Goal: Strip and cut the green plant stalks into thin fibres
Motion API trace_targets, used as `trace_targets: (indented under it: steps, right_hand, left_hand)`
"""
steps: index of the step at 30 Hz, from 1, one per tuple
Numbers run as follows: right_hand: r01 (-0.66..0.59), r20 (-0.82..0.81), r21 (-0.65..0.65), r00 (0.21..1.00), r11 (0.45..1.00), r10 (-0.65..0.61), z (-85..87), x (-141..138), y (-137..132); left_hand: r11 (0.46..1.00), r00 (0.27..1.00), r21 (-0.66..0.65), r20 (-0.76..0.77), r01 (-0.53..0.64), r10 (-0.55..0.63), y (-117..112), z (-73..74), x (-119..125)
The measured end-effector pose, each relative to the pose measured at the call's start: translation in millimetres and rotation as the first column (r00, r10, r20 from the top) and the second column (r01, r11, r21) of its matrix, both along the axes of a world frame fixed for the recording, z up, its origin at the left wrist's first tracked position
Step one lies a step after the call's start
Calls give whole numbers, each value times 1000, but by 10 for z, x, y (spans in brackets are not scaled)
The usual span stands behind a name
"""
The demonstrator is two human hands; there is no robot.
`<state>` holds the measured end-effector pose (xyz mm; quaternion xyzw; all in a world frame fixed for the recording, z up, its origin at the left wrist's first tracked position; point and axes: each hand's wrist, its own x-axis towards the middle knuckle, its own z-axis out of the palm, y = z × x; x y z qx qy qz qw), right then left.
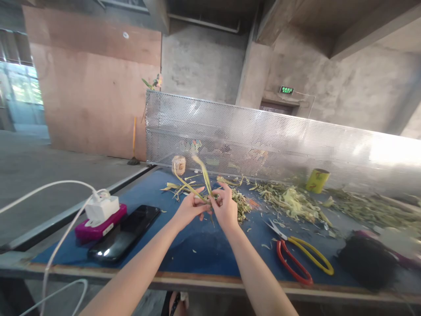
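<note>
Over the blue tabletop (pixel 204 245), my left hand (pixel 190 207) and my right hand (pixel 226 206) meet with fingers closed. Both pinch a long yellow-green plant strip (pixel 204 173), like a dried leaf or husk, that splits into two arms pointing up and away. Just where the fingertips press is partly hidden. Behind and beside my right hand lies a heap of small greenish plant pieces (pixel 241 205). More loose yellow strips (pixel 176 188) rest beyond my left hand. Scissors (pixel 289 248) with one red and one yellow handle lie spread to the right.
At left are a black phone (pixel 126 232), a magenta power strip (pixel 98 228) and a white charger (pixel 102 208) with cables. Shredded plant matter (pixel 292 202) and a yellow can (pixel 317 181) stand right. A perforated metal panel (pixel 230 131) closes the back. A dark bundle (pixel 366 259) lies near right.
</note>
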<state>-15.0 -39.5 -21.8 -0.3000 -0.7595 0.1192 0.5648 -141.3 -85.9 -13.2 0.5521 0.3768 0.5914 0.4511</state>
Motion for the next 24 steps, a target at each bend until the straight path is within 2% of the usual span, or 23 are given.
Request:
trace_targets:
  steps: [2,4,6,10,12,18,24]
  right_hand:
    - [-9,167,173,986,985,-20,28,47,-26]
    - [-86,263,254,965,963,16,58,77,-34]
    - [-130,264,223,962,966,69,76,83,-29]
    - [-161,128,5,979,987,159,62,50,4]
    - [-183,97,-50,977,982,187,47,37,24]
    - [-185,90,-97,977,978,194,63,55,46]
    - [-79,141,-10,987,997,80,148,87,14]
  left_hand:
    - [999,1000,17,-2,31,-31,4,-4,-2]
    - [999,999,28,-10,45,-45,14,-9,-11]
    - [998,999,31,-18,50,-49,27,-19,-27]
    - [998,997,11,-26,68,-67,44,-48,-62]
    - [998,998,-3,-24,62,-62,37,-51,-66]
    - [1000,999,-14,37,7,-7,11,-13,-28]
    - [998,983,39,-180,52,-44,14,-24,-3]
